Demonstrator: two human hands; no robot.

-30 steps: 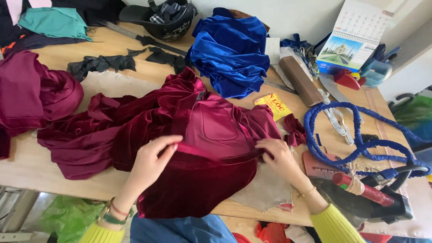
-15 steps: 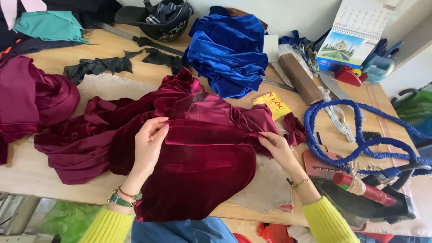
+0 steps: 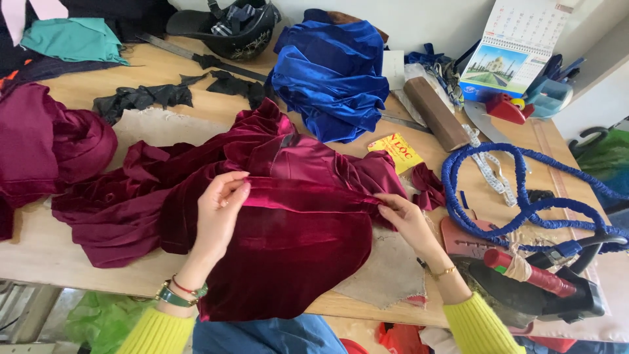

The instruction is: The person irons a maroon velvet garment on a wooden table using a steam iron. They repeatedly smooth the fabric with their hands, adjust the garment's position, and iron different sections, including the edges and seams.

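Maroon velvet covers most of the wooden table [image 3: 59, 252] we look down on. At far left a bundle of maroon cloth [image 3: 39, 147] sits bunched at the table's edge, with teal fabric [image 3: 72, 39] folded behind it and black scraps [image 3: 144, 98] lying flat on bare wood. The maroon velvet garment [image 3: 288, 223] spreads across the middle, crumpled at its left and smooth and glossy where a rounded panel hangs over the near edge. The left hand [image 3: 219, 210] pinches a folded ridge of the garment between thumb and fingertips; the right hand [image 3: 403, 216] pinches the same ridge farther along, so the fold runs taut between them. A rough grey pattern piece [image 3: 386, 269] lies under the right wrist. Behind, shiny blue velvet [image 3: 331, 72] is heaped beside a dark helmet [image 3: 229, 26]. A yellow card [image 3: 396, 151] lies just beside the garment. At right a blue cord [image 3: 524, 196] loops over the table, a white tape measure [image 3: 488, 167] runs through it, and a dark iron [image 3: 531, 282] crowds the near corner. A desk calendar [image 3: 511, 46] stands at the back. Bare wood shows mainly along the near left edge.
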